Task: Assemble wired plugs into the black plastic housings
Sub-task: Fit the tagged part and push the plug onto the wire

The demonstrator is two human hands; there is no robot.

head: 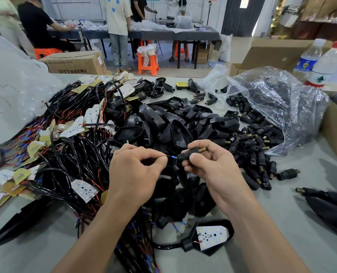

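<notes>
Pinching the blue tip of a thin black wire [168, 157] between thumb and forefinger of the left hand [136, 172], the other fingers curled in. Gripping a black plug [185, 155] in the curled fingers of the right hand [209, 166], brass threaded end pointing right, open end facing the wire tip, the two meeting or barely apart, hard telling which. Working above the middle of the desk [282, 223], over a heap of black housings [173, 123]. Having a tangle of black and red wires [75, 138] with white boards toward the left edge, a clear bag [278, 99] spilling loose plugs toward the right edge, and one housing with a white board inside [211, 236] near the front edge, below the right wrist.
</notes>
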